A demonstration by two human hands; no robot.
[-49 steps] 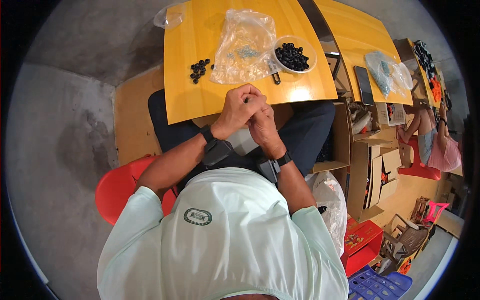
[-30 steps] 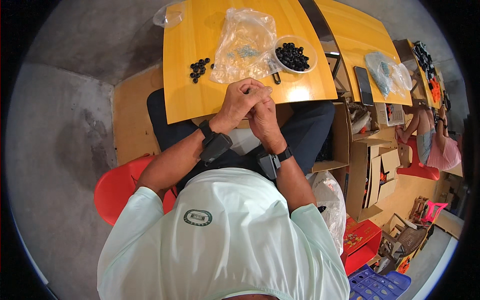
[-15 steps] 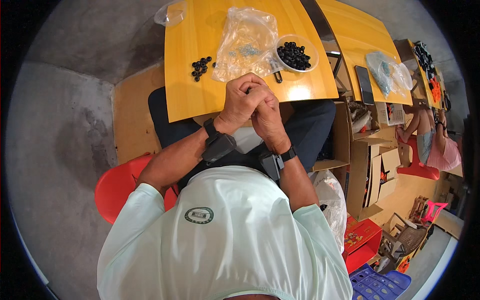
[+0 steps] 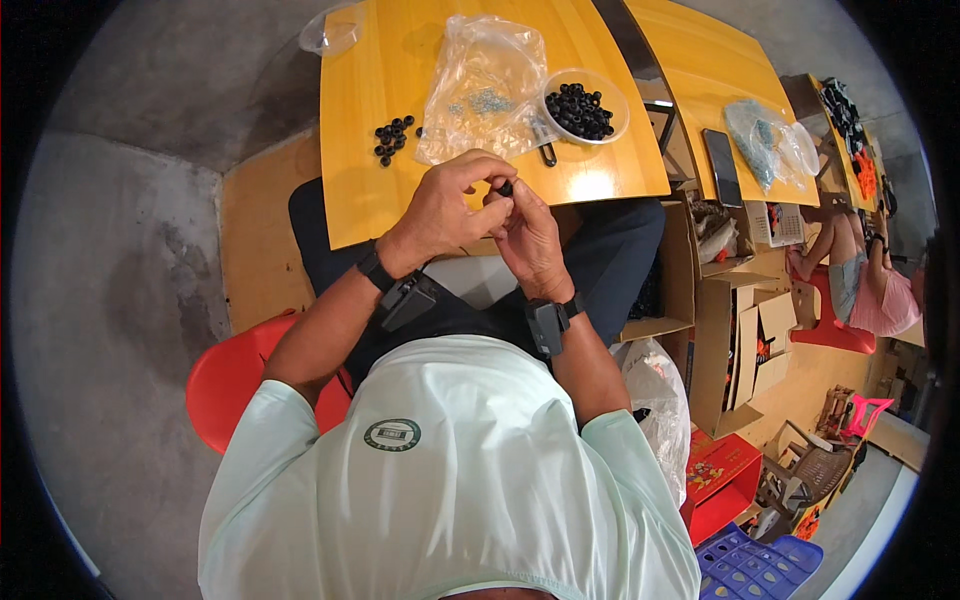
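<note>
Over the table's near edge, my two hands meet around a small black round piece (image 4: 505, 188). My right hand (image 4: 532, 240) pinches it between closed fingers. The thumb and forefinger of my left hand (image 4: 447, 205) curl toward the same piece and close on it, with a gap showing between them. Beyond the hands lies a clear plastic bag (image 4: 465, 125) with small silvery parts (image 4: 488, 101) on it. A round clear tub (image 4: 622, 120) to its right holds many black pieces (image 4: 582, 108). Several similar loose pieces (image 4: 385, 150) lie on the left.
A black-handled tool (image 4: 548, 155) lies beside the tub on the yellow table (image 4: 375, 210). Another clear container (image 4: 330, 38) sits at the far left corner. On the right table are a phone (image 4: 721, 165) and a bag (image 4: 752, 140). Cardboard boxes (image 4: 715, 340) stand right; a seated person (image 4: 885, 295) is farther off.
My clasped hands have parted somewhat, baring the black piece between the fingers. My left hand has shifted left and opened a loop between thumb and forefinger.
</note>
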